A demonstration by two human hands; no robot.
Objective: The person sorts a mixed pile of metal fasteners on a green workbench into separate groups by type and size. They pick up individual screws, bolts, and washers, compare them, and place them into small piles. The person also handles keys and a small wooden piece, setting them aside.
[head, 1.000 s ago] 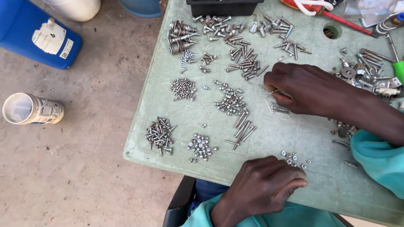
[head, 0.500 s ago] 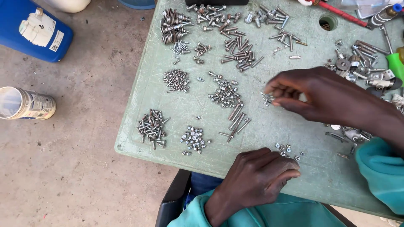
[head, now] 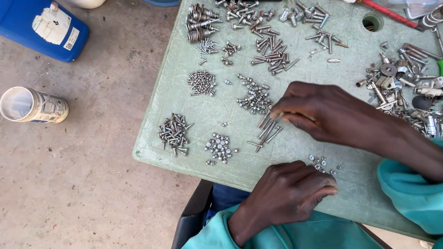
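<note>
Sorted heaps of screws [head: 201, 83] lie on the table [head: 184, 152]; left of the table, a can [head: 32, 105] lies on the floor [head: 92, 193].

Blue jug [head: 44, 27], tin can [head: 33, 105]

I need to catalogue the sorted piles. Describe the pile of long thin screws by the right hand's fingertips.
The pile of long thin screws is a loose cluster of slender, silver-grey metal screws lying flat on the scratched green table, mostly angled the same diagonal way. It sits below a pile of short screws. The right hand reaches over its upper end, fingertips at or just above it; contact is unclear.
</note>
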